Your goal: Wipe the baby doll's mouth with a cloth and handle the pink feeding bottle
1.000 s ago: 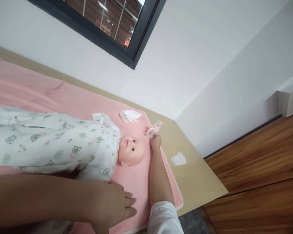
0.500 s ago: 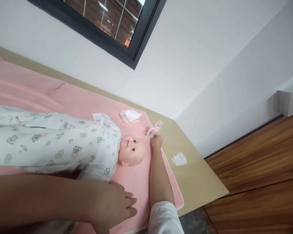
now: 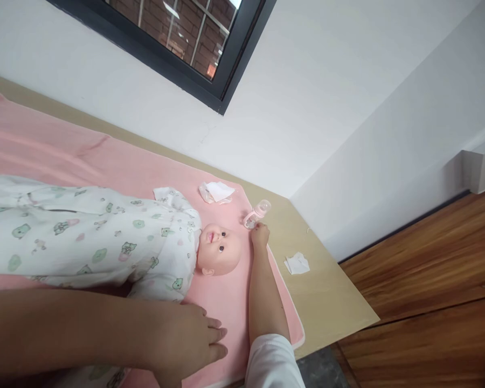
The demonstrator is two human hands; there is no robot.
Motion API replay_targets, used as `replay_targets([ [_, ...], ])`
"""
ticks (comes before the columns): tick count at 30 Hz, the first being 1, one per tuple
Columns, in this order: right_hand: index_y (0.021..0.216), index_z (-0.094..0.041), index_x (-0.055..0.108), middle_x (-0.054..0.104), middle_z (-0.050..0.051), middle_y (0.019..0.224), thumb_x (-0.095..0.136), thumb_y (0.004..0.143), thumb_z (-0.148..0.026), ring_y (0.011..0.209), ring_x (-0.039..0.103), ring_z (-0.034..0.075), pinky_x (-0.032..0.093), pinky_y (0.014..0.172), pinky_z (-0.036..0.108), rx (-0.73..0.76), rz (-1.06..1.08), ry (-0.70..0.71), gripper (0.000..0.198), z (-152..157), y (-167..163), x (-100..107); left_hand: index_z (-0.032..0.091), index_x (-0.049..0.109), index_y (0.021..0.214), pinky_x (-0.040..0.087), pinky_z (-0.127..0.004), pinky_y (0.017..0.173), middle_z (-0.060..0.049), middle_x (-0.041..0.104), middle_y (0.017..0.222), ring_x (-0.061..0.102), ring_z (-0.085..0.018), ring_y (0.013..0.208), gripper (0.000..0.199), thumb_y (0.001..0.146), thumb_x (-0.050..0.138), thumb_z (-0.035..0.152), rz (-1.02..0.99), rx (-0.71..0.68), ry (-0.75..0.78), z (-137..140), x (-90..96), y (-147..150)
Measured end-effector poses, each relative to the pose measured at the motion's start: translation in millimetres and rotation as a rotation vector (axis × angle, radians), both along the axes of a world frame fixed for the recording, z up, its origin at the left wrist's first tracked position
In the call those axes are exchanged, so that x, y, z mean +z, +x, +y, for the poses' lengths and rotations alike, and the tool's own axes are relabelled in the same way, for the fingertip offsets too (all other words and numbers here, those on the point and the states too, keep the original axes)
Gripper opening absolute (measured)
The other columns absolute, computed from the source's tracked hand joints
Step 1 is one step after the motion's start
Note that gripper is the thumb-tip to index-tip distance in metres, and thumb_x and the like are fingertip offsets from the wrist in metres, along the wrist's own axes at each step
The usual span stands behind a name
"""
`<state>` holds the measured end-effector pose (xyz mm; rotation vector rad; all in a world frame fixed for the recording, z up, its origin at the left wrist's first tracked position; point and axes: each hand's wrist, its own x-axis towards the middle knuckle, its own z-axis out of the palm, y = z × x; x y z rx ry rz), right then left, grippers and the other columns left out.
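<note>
Right hand (image 3: 260, 236) is likely handling baby bottle (image 3: 259, 212) mid-frame, grasp unclear; left hand (image 3: 188, 342) loose, lower center; lifting needs firm hold.

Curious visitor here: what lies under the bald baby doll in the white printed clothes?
A pink cloth with pale edging shows around the doll, spread on a light tan tabletop. Whatever lies directly beneath the doll is covered, so I cannot tell.

Dark-framed window (image 3: 186, 35), white wall (image 3: 315, 97)
</note>
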<state>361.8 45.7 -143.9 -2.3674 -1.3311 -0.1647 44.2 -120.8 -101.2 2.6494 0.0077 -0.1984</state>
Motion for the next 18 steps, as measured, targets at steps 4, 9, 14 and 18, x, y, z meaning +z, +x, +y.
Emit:
replay_targets([
  [4,0.110,-0.011,0.074,0.070,0.019,0.110,0.046,0.086,-0.006,0.101,0.065,0.026,0.043,0.085,0.030,0.008,-0.003,-0.002,0.038,1,1,-1,0.018,0.041,0.156,0.047,-0.052,0.105,-0.018,0.039,0.158,0.043,-0.034,0.144,0.086,0.076,0.072,0.023,0.027,-0.020,0.025,0,3.3,0],
  [9,0.106,-0.010,0.076,0.070,0.020,0.110,0.044,0.086,-0.005,0.101,0.065,0.026,0.044,0.086,0.031,0.023,-0.009,-0.001,0.038,1,1,-1,0.017,0.042,0.155,0.049,-0.050,0.105,-0.016,0.039,0.158,0.043,-0.033,0.144,0.086,0.075,0.074,0.021,0.036,-0.022,0.057,-1,4.6,-1],
  [14,0.107,-0.010,0.075,0.069,0.020,0.110,0.046,0.085,-0.005,0.101,0.065,0.027,0.043,0.087,0.031,0.024,-0.013,0.015,0.037,1,2,-2,0.022,0.042,0.155,0.047,-0.048,0.109,-0.015,0.038,0.159,0.042,-0.032,0.145,0.090,0.072,0.076,0.019,0.035,-0.009,0.026,0,3.1,-1],
  [18,0.114,-0.008,0.072,0.069,0.021,0.111,0.046,0.086,-0.005,0.102,0.064,0.027,0.043,0.086,0.031,0.018,-0.003,0.017,0.038,2,2,-3,0.022,0.038,0.157,0.045,-0.048,0.111,-0.012,0.035,0.160,0.038,-0.030,0.148,0.090,0.074,0.073,0.017,0.081,-0.013,0.044,-2,10.8,-1],
])
